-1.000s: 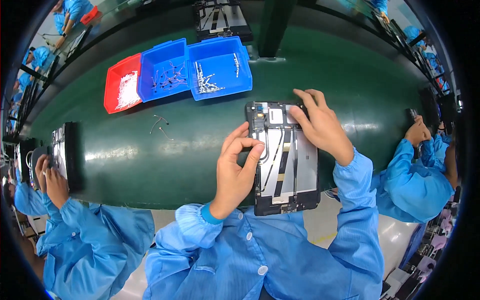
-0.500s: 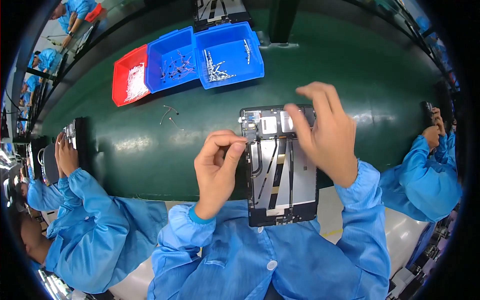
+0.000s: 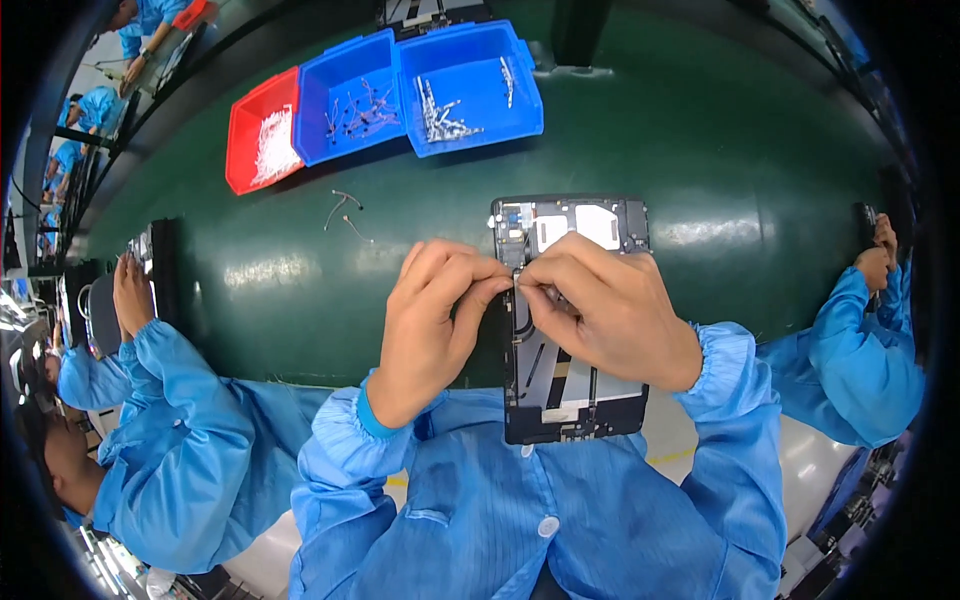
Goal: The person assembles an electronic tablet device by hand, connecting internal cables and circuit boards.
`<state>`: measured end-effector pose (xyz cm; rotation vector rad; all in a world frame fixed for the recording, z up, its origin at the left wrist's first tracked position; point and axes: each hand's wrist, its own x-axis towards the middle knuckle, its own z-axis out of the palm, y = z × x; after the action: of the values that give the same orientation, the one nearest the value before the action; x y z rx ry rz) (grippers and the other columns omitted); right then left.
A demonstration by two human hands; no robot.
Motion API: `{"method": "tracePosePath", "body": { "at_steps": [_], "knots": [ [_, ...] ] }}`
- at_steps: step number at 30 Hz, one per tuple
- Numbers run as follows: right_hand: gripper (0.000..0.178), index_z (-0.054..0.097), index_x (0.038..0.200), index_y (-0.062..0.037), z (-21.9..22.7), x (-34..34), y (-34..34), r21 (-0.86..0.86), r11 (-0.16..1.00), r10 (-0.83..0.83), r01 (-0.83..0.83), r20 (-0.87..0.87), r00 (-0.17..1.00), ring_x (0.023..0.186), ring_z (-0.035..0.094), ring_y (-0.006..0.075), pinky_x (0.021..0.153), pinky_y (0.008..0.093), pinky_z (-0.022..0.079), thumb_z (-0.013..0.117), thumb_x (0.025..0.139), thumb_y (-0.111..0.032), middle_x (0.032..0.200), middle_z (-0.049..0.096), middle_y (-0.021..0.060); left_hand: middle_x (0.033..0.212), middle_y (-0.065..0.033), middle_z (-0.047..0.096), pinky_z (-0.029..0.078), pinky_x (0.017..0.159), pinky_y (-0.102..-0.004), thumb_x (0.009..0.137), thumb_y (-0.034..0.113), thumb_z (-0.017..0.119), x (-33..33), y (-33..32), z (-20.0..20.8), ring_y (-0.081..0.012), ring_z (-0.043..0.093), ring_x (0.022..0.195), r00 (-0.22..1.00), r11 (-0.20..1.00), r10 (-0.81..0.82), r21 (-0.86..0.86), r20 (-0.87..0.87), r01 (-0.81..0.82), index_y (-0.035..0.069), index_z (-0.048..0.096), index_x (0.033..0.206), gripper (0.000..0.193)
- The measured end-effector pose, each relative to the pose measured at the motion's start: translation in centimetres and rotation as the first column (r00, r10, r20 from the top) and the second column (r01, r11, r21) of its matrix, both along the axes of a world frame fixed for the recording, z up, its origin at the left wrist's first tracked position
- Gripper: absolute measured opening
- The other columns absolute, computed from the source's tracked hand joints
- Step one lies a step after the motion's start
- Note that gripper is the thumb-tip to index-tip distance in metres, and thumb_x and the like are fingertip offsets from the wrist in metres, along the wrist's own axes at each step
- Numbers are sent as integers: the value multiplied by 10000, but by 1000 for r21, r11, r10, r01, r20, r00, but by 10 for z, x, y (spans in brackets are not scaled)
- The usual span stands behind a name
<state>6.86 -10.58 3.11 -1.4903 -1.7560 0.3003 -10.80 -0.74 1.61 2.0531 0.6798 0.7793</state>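
Observation:
An opened tablet (image 3: 575, 420) with its inner parts bare lies in front of me, its lower end reaching past the table's near edge. At its left rim my left hand (image 3: 425, 325) is closed in a pinch of thumb and forefinger. Right beside those fingertips, my right hand (image 3: 620, 315) reaches across the tablet, also pinched closed, and covers much of its middle. Whatever lies between the fingers is too small or hidden to make out. Two thin wired parts (image 3: 345, 205) lie loose on the green table, left of the tablet.
Beyond the tablet stand a red bin (image 3: 240, 150) of white pieces, a blue bin (image 3: 335, 75) of wired parts and another blue bin (image 3: 480, 65) of silvery strips. Another opened device (image 3: 430, 12) lies behind them. Co-workers in blue sit at left (image 3: 215, 450) and right (image 3: 860, 330).
My right hand has come down from above the tablet's upper right to its left rim, its fingers closing beside my left fingertips. The left hand keeps its pinch. The view has shifted slightly.

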Motion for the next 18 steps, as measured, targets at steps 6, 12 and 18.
{"method": "tracePosePath", "body": {
  "at_steps": [6,12,18],
  "knots": [
    [126,600,880,-36,-20,1,11,-75,997,10,-15,-72,997,619,631,254,532,345,506,703,808,-44,803,553,84,831,-76,557,473,630,-301,840,24,728,-2,4,-2,-186,581,717,992,994,57,-85,-116,-67,47,714,1056,218],
    [118,595,883,-27,-33,4,13,-120,992,6,-21,-127,992,633,625,276,545,365,504,690,814,-38,799,544,96,868,-62,646,474,497,-215,969,146,654,-3,14,-14,-69,584,629,997,626,48,-776,-59,-76,-37,632,1110,232],
    [129,593,890,-24,-38,1,11,-112,994,4,-13,-80,997,636,627,282,552,385,516,696,826,-68,834,545,97,857,-71,656,466,459,-205,951,108,670,-2,14,-17,-72,603,586,997,564,9,-822,-83,-73,-38,614,1023,172]
  ]
}}
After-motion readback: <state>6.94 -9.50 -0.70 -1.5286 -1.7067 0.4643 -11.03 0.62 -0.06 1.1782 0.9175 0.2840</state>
